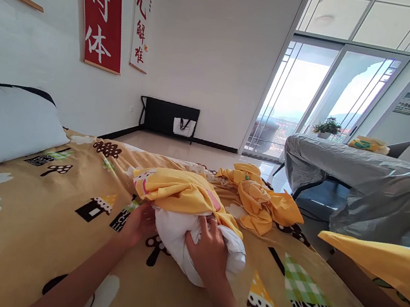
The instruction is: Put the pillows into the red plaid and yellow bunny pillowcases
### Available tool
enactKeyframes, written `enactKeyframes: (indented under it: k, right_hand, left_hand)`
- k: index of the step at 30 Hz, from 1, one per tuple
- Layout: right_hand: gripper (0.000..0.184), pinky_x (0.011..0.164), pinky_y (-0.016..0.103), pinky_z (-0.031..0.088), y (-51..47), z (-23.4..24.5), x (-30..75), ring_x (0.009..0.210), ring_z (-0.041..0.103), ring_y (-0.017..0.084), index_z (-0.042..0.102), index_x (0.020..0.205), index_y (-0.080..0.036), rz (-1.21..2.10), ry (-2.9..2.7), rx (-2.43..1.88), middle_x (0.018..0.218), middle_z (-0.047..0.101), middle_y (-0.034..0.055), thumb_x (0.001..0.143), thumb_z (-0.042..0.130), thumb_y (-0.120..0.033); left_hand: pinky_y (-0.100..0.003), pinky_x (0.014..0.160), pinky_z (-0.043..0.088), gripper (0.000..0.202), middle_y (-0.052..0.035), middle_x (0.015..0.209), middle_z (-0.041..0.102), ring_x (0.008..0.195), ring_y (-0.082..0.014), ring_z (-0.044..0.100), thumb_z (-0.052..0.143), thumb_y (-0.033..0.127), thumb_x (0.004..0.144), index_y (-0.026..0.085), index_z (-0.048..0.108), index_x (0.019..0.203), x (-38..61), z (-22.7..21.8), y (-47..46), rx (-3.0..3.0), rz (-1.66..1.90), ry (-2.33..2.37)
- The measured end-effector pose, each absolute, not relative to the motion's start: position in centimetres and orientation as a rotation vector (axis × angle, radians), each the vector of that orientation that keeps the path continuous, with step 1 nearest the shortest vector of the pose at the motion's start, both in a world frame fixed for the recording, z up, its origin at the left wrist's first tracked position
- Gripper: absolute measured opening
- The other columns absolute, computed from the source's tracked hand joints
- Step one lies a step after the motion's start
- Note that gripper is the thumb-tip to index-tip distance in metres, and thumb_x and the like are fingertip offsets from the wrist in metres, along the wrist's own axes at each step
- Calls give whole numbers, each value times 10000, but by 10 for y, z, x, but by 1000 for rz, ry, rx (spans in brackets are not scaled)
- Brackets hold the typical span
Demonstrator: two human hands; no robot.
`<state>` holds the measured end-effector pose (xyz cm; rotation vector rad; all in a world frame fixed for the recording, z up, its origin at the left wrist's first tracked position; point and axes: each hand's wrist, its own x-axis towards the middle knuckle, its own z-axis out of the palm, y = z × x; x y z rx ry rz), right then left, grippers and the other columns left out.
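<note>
A white pillow [182, 244] lies on the patterned bedsheet [93, 255] in front of me, its far part inside a yellow pillowcase [187, 190]. My left hand [140, 224] is at the left side of the case's opening, fingers curled at the hem and partly hidden beneath it. On the pillow's right part rests my right hand [209, 243], thumb and fingers bent into the white fabric just under the hem. The near end of the pillow bulges out, uncovered and creased.
Bunched yellow cloth [260, 199] lies beyond, to the right. Another yellow cloth [379, 261] juts in at the right edge. A white pillow-like cushion [5, 128] is at left. A plastic-covered table [381, 183] stands near the sliding glass door [316, 99].
</note>
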<state>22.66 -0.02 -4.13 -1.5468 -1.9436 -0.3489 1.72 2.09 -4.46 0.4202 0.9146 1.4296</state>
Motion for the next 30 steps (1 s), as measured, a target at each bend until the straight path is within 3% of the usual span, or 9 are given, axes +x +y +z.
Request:
enactKeyframes:
  k: [6, 9, 12, 16, 19, 22, 25, 27, 30]
  right_hand:
    - [373, 731, 354, 499, -2, -47, 225, 961, 588, 281, 588, 1163, -112, -506, -1954, -1365, 1138, 604, 176, 832, 555, -280]
    - [402, 699, 353, 511, -8, -40, 225, 952, 596, 275, 575, 1249, -235, -580, -2189, -1221, 1178, 583, 155, 852, 587, -299]
    - [686, 637, 348, 522, -16, -30, 223, 923, 608, 280, 418, 1384, -441, -574, -2449, -1149, 1221, 563, 132, 769, 720, -419]
    - [881, 581, 363, 522, -23, -30, 215, 942, 601, 335, 405, 1392, -454, -559, -2512, -1236, 1277, 530, 174, 614, 817, -508]
    - [721, 564, 337, 503, -20, -41, 209, 932, 600, 324, 449, 1380, -405, -586, -2365, -1377, 1232, 556, 177, 725, 749, -422]
    - [474, 562, 289, 465, -10, -49, 212, 883, 597, 274, 563, 1284, -351, -577, -2148, -1521, 1107, 601, 136, 816, 628, -314]
    - [347, 574, 266, 434, 2, -50, 224, 861, 585, 243, 636, 1163, -285, -560, -1994, -1623, 1077, 597, 121, 818, 607, -303]
    - [295, 580, 262, 421, 8, -49, 232, 853, 580, 233, 649, 1105, -239, -554, -1933, -1678, 1080, 588, 126, 826, 600, -321]
    - [246, 591, 272, 420, 13, -48, 239, 846, 574, 230, 654, 1030, -194, -516, -1909, -1725, 1078, 575, 136, 854, 562, -339]
  left_hand:
    - [-296, 681, 511, 194, -90, 916, 706, 753, -188, 647, 508, 233, 859, 131, 663, 917, 18, -16, 8, 496, 1338, 624]
    - [-290, 659, 498, 207, -66, 867, 721, 713, -181, 643, 506, 262, 879, 139, 669, 911, 18, -18, 9, 448, 1317, 487]
    - [-335, 753, 504, 262, -77, 887, 730, 765, -206, 659, 465, 270, 906, 128, 673, 981, 20, -21, 12, 392, 1306, 409]
    - [-398, 943, 448, 330, -86, 998, 728, 1010, -248, 641, 401, 214, 928, 142, 629, 1156, 28, -18, 11, 319, 1383, 313]
    - [-389, 942, 450, 314, -79, 1028, 724, 1022, -240, 636, 426, 196, 911, 161, 646, 1132, 36, -20, 8, 363, 1388, 254]
    - [-315, 831, 493, 221, -71, 900, 735, 892, -197, 660, 491, 145, 852, 141, 698, 928, 45, -31, 5, 374, 1369, 227]
    - [-301, 799, 497, 157, -61, 813, 721, 827, -174, 652, 534, 100, 794, 131, 682, 753, 55, -43, 2, 345, 1336, 244]
    - [-330, 805, 493, 112, -61, 859, 715, 852, -187, 643, 565, 120, 772, 137, 675, 754, 62, -51, -1, 373, 1266, 274]
    - [-312, 698, 469, 91, -55, 882, 690, 817, -191, 626, 620, 173, 749, 145, 672, 819, 72, -61, -6, 502, 1103, 355]
